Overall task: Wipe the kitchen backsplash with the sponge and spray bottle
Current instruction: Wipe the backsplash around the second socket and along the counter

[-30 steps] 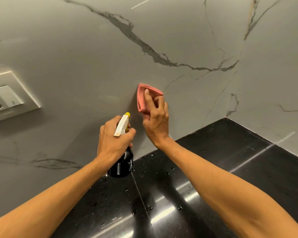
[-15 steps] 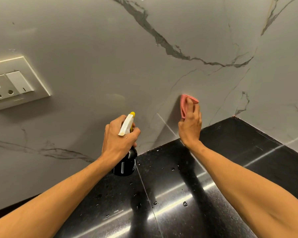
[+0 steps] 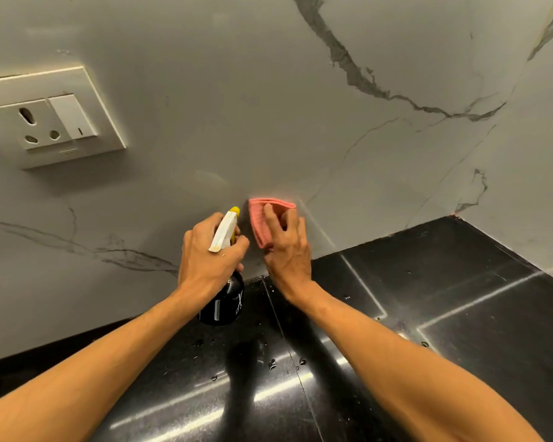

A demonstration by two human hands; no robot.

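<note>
Far left on the marbled backsplash (image 3: pixel 237 90) sits one socket plate (image 3: pixel 45 119), with a single three-pin outlet and one switch. Next comes my left hand (image 3: pixel 205 253), fingers curled tight round the neck of the one spray bottle (image 3: pixel 227 304). Its black body hangs below my fist above the countertop (image 3: pixel 460 298), and its white and yellow head pokes out on top, pointing at the wall. Just to the right is the one pink sponge (image 3: pixel 257 218), flat on the backsplash low down near the counter edge. My right hand (image 3: pixel 289 250) presses it there, fingers spread over its right part. The two hands are nearly touching.
</note>
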